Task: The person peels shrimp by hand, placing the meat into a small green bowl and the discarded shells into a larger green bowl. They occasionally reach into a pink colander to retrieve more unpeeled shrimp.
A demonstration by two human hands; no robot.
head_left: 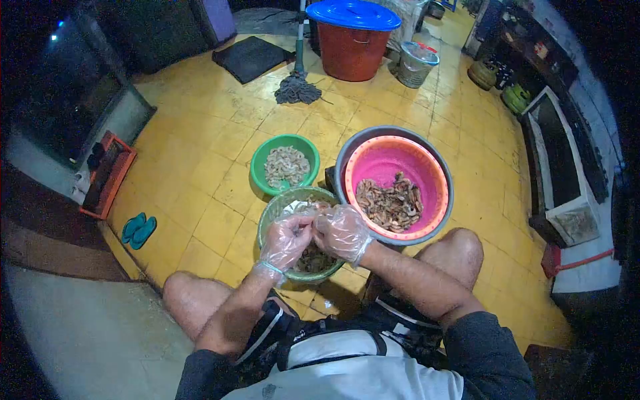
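Note:
My left hand [288, 235] and my right hand [342, 233], both in clear plastic gloves, meet over a green basin [264, 252]. Their fingers are closed in a pinch, fingertips together; whatever they hold is small and hidden by the fingers. Dark shells or scraps [312, 261] lie in that basin, partly covered by my hands. Just beyond it, a smaller green bowl [256, 175] holds pale peeled shrimp [287, 166]. To the right, a pink colander [430, 175] sits inside a grey basin [451, 193], with brownish unpeeled shrimp [392, 203] in its lower part.
Yellow tiles [200, 193] cover the floor. Farther off stand a mop [298, 87], a red tub [352, 53] with a blue lid [353, 15], and a small bucket [418, 67]. Teal sandals [139, 231] and an orange rack [110, 177] are at left. My knees flank the basin.

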